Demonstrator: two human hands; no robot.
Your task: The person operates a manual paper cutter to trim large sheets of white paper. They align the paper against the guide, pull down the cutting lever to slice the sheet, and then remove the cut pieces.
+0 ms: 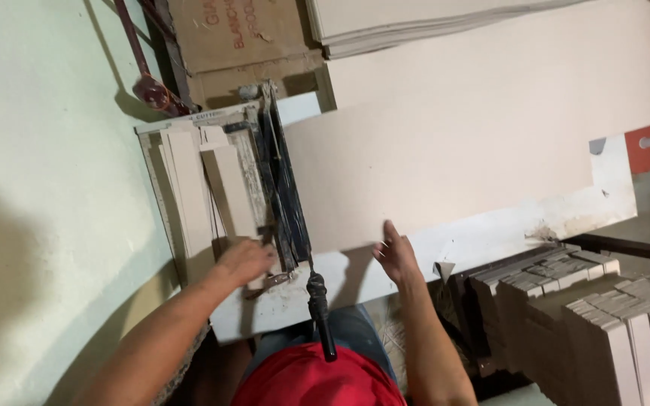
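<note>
The large pale beige rectangular tile (453, 143) lies flat across the white cutter bench (490, 233), its near edge against your right hand (395, 256), fingers straight and close together. Your left hand (246, 261) rests on the manual tile cutter's black rail (283, 188), fingers curled down; beside it lie narrow beige tile strips (189, 188). Stacked cut strips (603, 323) stand at right.
</note>
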